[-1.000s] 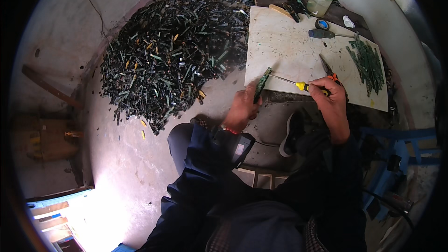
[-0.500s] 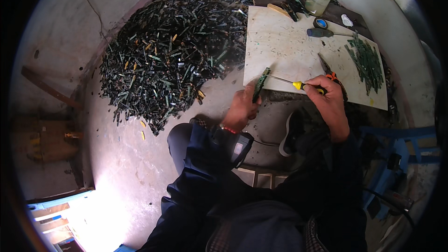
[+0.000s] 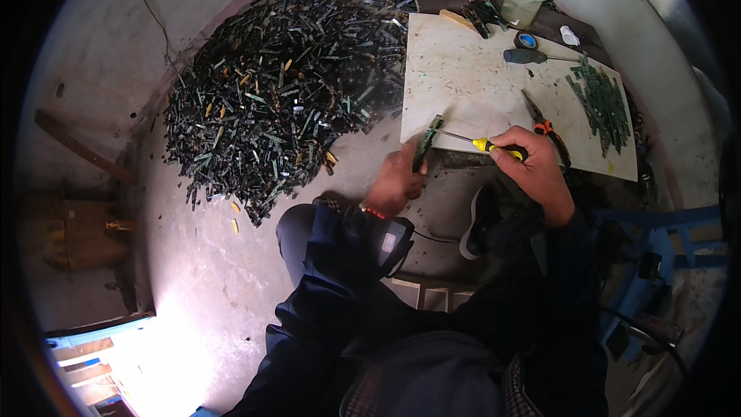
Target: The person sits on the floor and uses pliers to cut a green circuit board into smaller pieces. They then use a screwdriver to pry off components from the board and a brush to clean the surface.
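Just beyond your left hand (image 3: 395, 182), which pinches its near end, the narrow dark-green strip (image 3: 428, 140) points away from you, leaning rightward; from your right hand (image 3: 534, 170), closed on a yellow-and-black-handled screwdriver (image 3: 484, 144), the thin metal shaft (image 3: 454, 136) runs leftward, nearly crosswise to the strip's far end; contact is unclear.

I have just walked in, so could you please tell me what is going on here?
The person's left hand holds a narrow dark-green strip near the edge of a pale flat board. The right hand grips a yellow-and-black screwdriver, its metal shaft pointing at the strip; contact is unclear. Orange-and-black pliers and a pile of slim green strips lie on the board; a large heap of dark strips lies on the grey floor.
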The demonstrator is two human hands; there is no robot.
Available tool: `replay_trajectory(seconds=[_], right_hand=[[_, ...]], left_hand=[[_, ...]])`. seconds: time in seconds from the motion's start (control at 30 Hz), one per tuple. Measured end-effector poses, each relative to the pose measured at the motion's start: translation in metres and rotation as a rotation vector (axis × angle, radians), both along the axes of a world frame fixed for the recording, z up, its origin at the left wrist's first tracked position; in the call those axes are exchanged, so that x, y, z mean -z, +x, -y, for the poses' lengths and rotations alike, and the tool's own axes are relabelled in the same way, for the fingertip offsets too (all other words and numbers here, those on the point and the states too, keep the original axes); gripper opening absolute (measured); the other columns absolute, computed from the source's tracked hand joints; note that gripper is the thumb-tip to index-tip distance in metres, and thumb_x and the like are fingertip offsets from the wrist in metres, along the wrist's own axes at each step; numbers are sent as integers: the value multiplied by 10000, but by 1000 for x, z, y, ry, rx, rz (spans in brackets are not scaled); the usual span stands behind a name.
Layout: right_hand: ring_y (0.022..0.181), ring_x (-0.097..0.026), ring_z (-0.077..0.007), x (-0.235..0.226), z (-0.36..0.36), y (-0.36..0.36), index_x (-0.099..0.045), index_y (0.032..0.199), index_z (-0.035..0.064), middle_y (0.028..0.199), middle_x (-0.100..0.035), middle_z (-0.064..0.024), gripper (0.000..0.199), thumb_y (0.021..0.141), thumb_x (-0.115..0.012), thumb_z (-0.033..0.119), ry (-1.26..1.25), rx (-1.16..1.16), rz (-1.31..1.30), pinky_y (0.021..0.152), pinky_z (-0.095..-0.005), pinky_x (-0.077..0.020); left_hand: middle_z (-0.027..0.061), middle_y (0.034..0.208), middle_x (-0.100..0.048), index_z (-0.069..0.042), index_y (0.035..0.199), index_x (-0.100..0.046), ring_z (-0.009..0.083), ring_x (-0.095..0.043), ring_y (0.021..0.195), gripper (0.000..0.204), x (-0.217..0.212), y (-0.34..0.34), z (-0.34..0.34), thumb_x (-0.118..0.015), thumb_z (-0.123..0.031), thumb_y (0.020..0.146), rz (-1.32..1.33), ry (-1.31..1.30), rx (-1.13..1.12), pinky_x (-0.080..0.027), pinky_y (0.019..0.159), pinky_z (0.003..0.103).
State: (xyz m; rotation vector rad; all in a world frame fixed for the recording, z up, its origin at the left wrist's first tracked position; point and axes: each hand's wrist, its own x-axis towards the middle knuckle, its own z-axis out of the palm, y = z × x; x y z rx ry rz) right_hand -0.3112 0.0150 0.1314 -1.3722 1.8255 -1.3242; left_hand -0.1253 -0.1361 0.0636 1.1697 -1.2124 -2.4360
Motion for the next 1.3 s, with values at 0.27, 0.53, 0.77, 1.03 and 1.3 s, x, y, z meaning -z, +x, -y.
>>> replay_trajectory(seconds=[0.27, 0.53, 0.77, 1.03, 1.3], right_hand=[[751, -538, -78, 7, 0, -6, -646, 923, -32, 786, -616, -21, 104, 886, -655, 64, 18, 5, 77, 686, -250, -432], [537, -390, -26, -6, -5, -9, -656, 886, 49, 664, -493, 34, 115, 902, -651, 164, 315, 133, 650, 471, -217, -294], [715, -576, -111, 5, -1, 12, -639, 904, -44, 808, -659, -82, 111, 843, -686, 36, 5, 64, -114, 658, -264, -468], [651, -548, -90, 7, -5, 6, -641, 889, -34, 744, -634, -44, 127, 866, -700, 77, 30, 45, -28, 600, -255, -442], [656, -540, -83, 10, -8, -14, -650, 884, -19, 745, -615, 3, 99, 865, -699, 65, 204, 115, 511, 559, -258, -422]], left_hand=[[-3, 517, -309, -65, 753, -487, 106, -238, 396, 499, 1, -1, 0, -452, -499, 996, 12, 100, -27, -196, 409, 287], [-29, 471, -227, -68, 725, -476, 118, -203, 377, 661, 5, -4, 2, -377, -678, 960, 58, 115, -33, -175, 401, 301], [-36, 467, -188, -79, 714, -465, 120, -180, 371, 650, 8, -9, 8, -386, -676, 959, 15, 194, -7, -162, 392, 311], [-35, 465, -228, -72, 712, -467, 108, -199, 367, 645, 14, -8, 5, -410, -665, 958, -23, 133, -5, -166, 390, 300], [-30, 464, -248, -66, 720, -477, 119, -212, 364, 663, 15, -10, 1, -394, -680, 955, 1, 72, -53, -179, 389, 305]])
